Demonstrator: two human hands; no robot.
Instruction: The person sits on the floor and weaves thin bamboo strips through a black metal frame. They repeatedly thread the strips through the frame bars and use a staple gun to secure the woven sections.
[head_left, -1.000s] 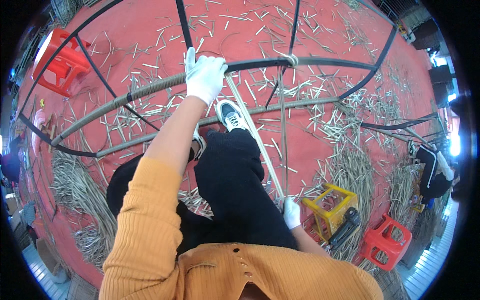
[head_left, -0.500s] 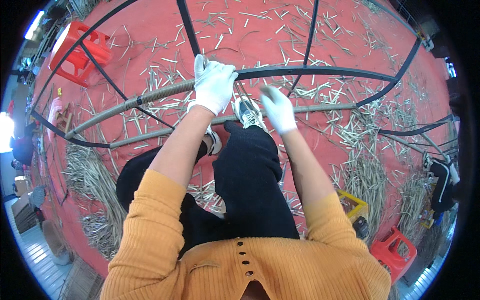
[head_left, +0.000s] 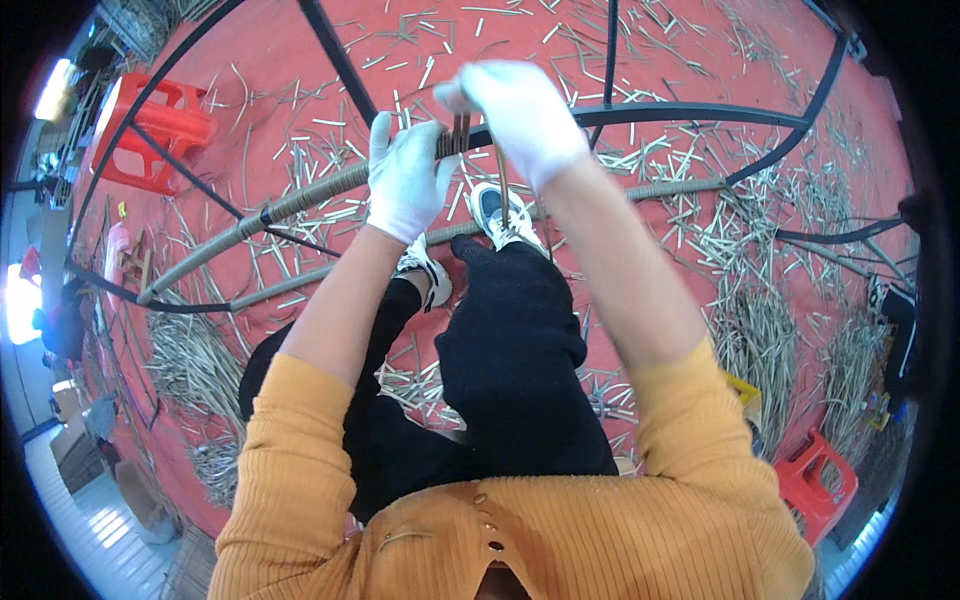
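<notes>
Head view, left to right. Red stool at ten o'clock on the red floor, among scattered cane offcuts. Left hand, white-gloved, clamped on the wrapped frame bar, same grip as a second ago. Right hand, up from four o'clock beside the hip, now pinching the cane strip just beside the left, at twelve o'clock. Strip drawn taut over the bar; another wrap apparently under way.

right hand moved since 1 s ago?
Yes. The right hand was low beside the right leg near the yellow crate; it has come up to the dark frame bar, next to the left hand, pinching the strip.
</notes>
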